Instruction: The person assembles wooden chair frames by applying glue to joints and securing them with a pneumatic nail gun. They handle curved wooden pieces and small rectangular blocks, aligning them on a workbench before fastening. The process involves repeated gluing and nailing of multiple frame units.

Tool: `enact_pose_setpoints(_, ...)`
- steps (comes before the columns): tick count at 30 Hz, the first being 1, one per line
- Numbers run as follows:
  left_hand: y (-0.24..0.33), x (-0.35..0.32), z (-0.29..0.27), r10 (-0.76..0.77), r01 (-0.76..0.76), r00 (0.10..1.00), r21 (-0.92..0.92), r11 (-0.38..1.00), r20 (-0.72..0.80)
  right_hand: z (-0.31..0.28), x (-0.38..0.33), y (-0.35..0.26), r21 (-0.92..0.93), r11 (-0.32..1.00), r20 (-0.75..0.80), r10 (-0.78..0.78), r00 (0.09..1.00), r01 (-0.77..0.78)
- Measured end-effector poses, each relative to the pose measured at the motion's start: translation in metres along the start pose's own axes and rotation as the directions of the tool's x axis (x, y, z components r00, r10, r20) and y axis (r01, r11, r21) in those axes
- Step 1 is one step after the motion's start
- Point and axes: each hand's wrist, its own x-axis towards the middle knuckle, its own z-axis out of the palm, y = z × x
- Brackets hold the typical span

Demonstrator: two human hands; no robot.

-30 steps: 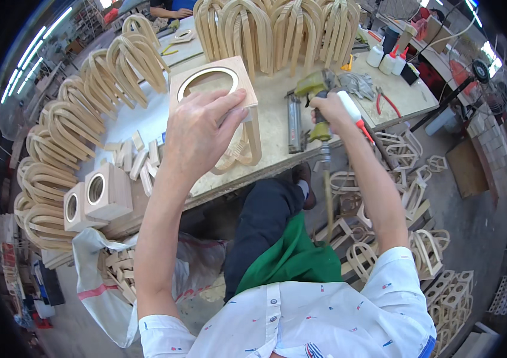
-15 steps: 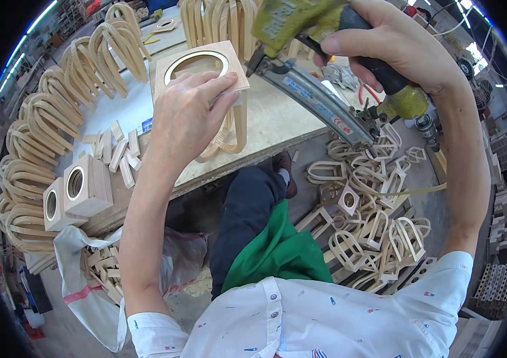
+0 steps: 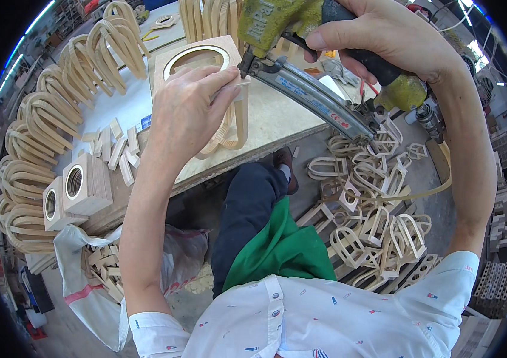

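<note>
The square board [image 3: 235, 58] with the big round hole is right in front of me, up on its bent wood legs [image 3: 241, 122], near the front of the surface [image 3: 272, 118]. I think it sits there so I can reach it well. My left hand [image 3: 189, 106] lies over the board, likely to stop it wobbling with the nail gun [image 3: 274, 25] so close. The nose [image 3: 245, 64] of the gun is at the board's right side, just beside my fingertip [image 3: 231, 71]; I can't tell if it touches the wood. My left grip is narrow: fingers on top, thumb [image 3: 225, 98] lower, board edge between them. My right hand [image 3: 388, 37] curls tight around the black handle [image 3: 365, 61], a finger by the trigger [image 3: 294, 39], maybe because the gun looks heavy. The hose [image 3: 410, 196] loops down on my right, off the surface. To my left are little sticks [image 3: 117, 152], two blocks [image 3: 91, 190] with round holes, and a row of bent loops [image 3: 22, 170]. Small frames [image 3: 349, 246] lie heaped on the floor [image 3: 308, 194].
</note>
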Motion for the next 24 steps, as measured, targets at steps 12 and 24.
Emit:
enact_pose_setpoints(12,0.002,0.001,-0.001,-0.005,0.003,1.0,0.044,0.999,0.031,-0.019,0.003,-0.004,-0.001,0.99,0.23,-0.137,0.964,0.141)
enact_pose_setpoints(24,-0.034,-0.049,-0.031,-0.307,0.28,0.952,-0.343,0.896,-0.024,-0.002,0.022,0.043,0.178,0.946,0.048,-0.283,0.958,0.27)
